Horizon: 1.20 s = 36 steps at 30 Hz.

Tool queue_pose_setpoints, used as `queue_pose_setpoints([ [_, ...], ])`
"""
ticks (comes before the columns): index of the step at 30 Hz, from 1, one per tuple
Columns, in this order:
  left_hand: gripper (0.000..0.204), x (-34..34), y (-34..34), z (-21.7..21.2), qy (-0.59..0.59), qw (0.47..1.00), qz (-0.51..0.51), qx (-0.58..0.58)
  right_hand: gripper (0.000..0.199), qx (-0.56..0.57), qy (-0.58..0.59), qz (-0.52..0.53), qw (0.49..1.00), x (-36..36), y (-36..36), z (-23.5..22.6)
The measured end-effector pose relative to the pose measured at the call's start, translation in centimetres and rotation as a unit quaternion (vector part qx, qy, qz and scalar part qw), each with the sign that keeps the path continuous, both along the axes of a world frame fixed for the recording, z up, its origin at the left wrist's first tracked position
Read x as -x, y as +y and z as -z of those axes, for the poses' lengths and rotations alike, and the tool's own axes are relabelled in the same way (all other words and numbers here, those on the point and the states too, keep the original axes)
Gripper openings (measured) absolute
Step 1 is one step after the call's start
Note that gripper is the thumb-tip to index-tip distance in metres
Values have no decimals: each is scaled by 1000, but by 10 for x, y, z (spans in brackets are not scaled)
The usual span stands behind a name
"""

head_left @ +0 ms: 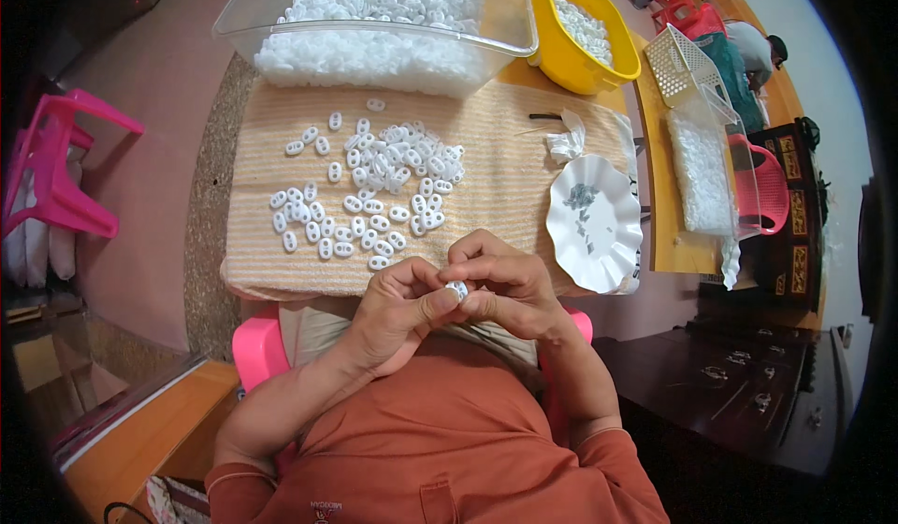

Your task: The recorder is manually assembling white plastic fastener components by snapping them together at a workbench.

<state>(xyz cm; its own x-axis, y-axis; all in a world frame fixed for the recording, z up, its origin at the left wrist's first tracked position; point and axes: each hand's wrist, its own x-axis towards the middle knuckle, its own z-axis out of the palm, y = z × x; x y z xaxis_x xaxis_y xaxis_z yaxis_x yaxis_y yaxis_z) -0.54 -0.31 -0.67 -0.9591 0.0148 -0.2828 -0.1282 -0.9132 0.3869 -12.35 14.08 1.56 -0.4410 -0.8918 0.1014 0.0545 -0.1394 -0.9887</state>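
Note:
Close to my body, just past the near edge of the striped cloth point(505, 196), my left hand point(400, 311) and my right hand point(510, 285) meet fingertip to fingertip. Between them they pinch a small white oval plastic piece point(457, 289) with dark spots on its face. Fingers of both hands are closed around it and cover much of it. Beyond my hands lie many similar white two-holed ovals point(376, 207), scattered singly, with a denser heap point(402, 157) behind. On the right, a white scalloped plate point(613, 253) holds small dark grey bits point(582, 196).
A clear plastic bin point(374, 33) full of white pieces stands at the back, beside a yellow basin point(580, 75) with more. A crumpled white tissue point(567, 138) and a thin black stick point(544, 116) lie above the plate. Pink stool point(70, 159) at left; another person point(748, 51) far right.

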Motion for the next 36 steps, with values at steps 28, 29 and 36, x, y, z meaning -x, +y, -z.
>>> queue_pose_setpoints([
  [28, 10, 1, -4, -4, 37, 998, 39, -17, 35, 4, 49, 32, 998, -4, 4, -3],
  [29, 10, 1, -4, -4, 38, 998, 39, -17, 35, 5, 53, 34, 998, -4, 4, -2],
  [36, 7, 1, -5, -3, 48, 997, 49, -27, 36, 3, 39, 45, 998, -6, 4, -3],
])
